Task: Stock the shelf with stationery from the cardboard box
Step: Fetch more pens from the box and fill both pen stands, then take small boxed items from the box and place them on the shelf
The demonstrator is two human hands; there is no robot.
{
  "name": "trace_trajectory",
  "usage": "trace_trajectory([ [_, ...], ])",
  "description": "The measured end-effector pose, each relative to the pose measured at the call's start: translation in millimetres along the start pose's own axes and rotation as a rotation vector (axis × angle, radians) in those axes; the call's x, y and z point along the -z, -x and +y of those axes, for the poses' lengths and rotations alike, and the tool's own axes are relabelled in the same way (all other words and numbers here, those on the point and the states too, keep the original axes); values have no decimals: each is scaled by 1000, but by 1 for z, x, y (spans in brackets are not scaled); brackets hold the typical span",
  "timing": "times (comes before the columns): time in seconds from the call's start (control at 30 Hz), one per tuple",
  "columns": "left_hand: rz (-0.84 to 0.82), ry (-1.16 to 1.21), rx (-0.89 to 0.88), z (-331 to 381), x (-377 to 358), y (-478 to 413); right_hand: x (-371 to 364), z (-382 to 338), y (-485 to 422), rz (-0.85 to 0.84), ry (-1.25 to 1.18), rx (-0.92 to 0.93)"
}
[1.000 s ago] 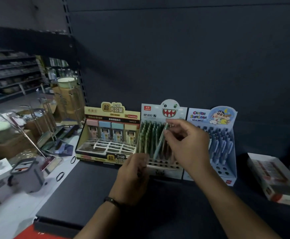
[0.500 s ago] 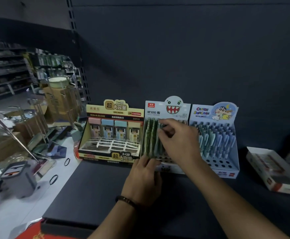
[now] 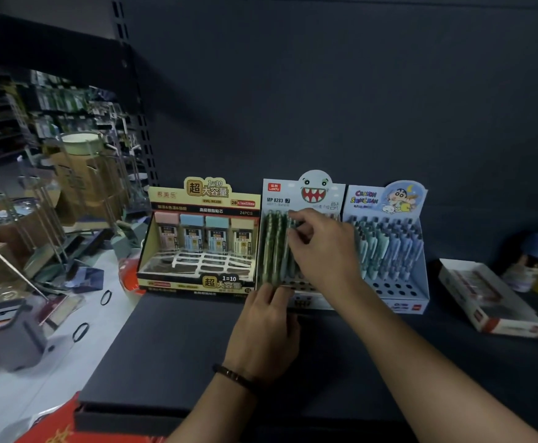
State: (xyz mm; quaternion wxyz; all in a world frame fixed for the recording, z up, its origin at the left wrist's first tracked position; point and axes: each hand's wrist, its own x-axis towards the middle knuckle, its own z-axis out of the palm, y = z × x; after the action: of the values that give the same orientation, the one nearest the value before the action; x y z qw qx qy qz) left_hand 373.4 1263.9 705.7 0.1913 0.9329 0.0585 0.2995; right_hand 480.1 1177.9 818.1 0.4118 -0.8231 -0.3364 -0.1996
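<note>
A person's two bare hands work at a dark shelf against a dark back panel. Three open display boxes stand side by side at the back of the shelf, touching one another. On the left is a yellow and black box of pencil leads, with four small pastel cases in its back row. In the middle is a pen box with a toothy monster face on its header card, holding upright green pens. On the right is a pale blue pen box with a cartoon boy on its header, filled with blue and teal pens. The right hand reaches over the middle box, thumb and fingertips pinching the top of one green pen among the others. The left hand, with a dark bracelet on its wrist, sits at the front of the same box, fingers curled onto its lower front lip. Further right on the shelf lies a flat white box, well apart from the displays. To the left, beyond the shelf's end, the pale floor is cluttered, and a brown cardboard box stands there in the blurred background.
</note>
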Motion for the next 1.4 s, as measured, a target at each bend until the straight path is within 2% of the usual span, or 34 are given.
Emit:
trace_trajectory([
  [0.33, -20, -20, 15, 6, 2, 1, -2, 7, 0, 56, 13, -36],
  [0.47, -28, -20, 17, 6, 4, 2, -7, 7, 4, -86, 30, -34],
  [0.7, -30, 14, 15, 3, 5, 1, 5, 6, 12, -212, -16, -75],
  [0.87, -59, 45, -7, 1, 10, 1, 37, 19, 44, -152, -14, -107],
  [0.97, -61, 22, -43, 13, 15, 3, 70, 32, 82, -171, -54, -160],
  [1.07, -89, 29, -102, 55, 17, 10, 115, 55, 130, -128, -54, -224],
  [1.2, -277, 101, -294, 166, 0, 32, 200, 98, 219, 14, 55, -320],
  [1.3, -423, 92, -472, 257, -34, 60, 274, 130, 304, 91, 149, -514],
  [1.4, -616, 99, -622, 350, -84, 109, 341, 165, 412, 90, 214, -784],
])
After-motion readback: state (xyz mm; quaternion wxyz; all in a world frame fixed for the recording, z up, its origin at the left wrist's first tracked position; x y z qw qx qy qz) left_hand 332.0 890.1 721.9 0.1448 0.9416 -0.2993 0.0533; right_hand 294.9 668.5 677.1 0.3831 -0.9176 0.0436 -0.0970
